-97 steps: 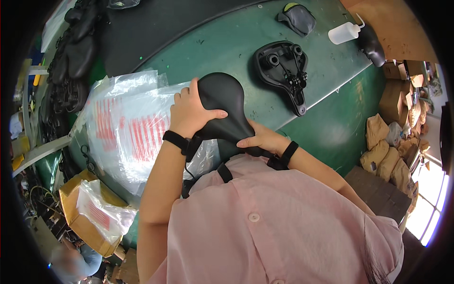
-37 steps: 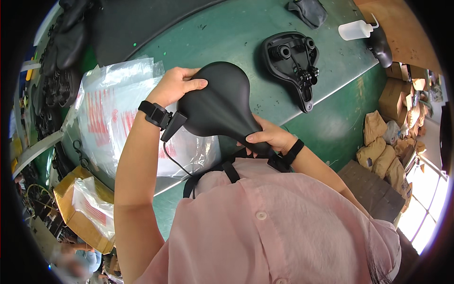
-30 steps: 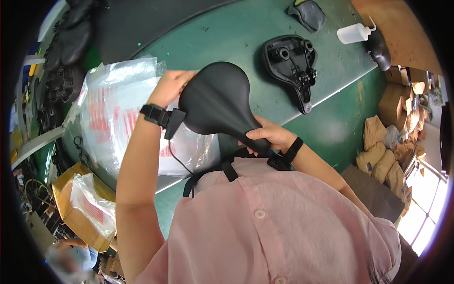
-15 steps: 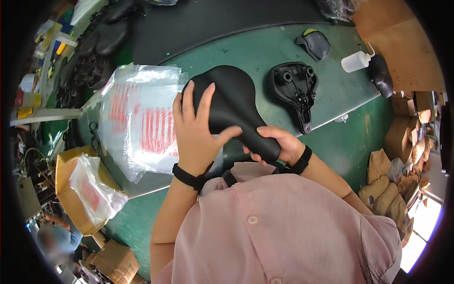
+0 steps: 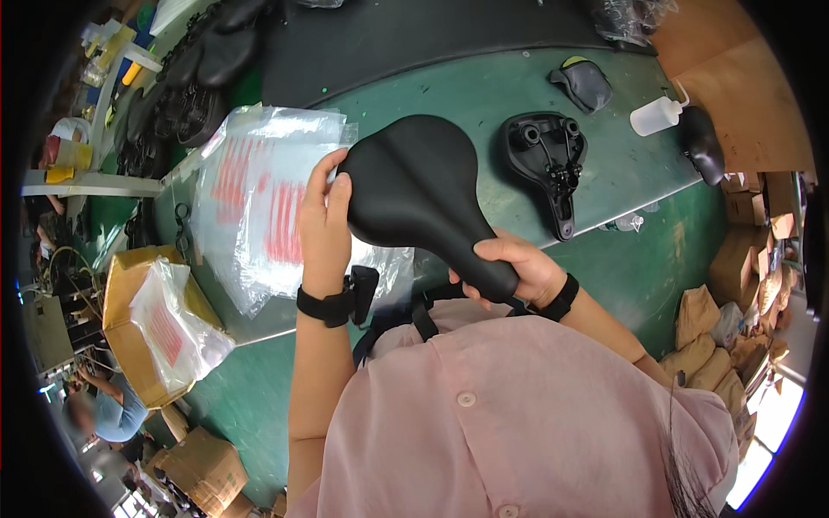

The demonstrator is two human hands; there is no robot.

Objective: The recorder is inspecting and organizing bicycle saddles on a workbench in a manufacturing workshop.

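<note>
Bare black padded bike seat (image 5: pixel 414 181) held up, not bagged

Under the seat is a green table (image 5: pixel 509 86). Left of the seat lie clear, red-printed plastic bags (image 5: pixel 285 164); right, an upside-down black plastic seat (image 5: pixel 544 160), untouched. Left hand (image 5: pixel 325 229) grasps the seat's wide end, right hand (image 5: pixel 527 269) its nose. Its underside is hidden.

Your left hand (image 5: pixel 325 220) points ahead, left forearm (image 5: pixel 318 380) in line; your right hand (image 5: pixel 528 272) curls closed, thumb uppermost, right forearm (image 5: pixel 604 332) slanting inward.
</note>
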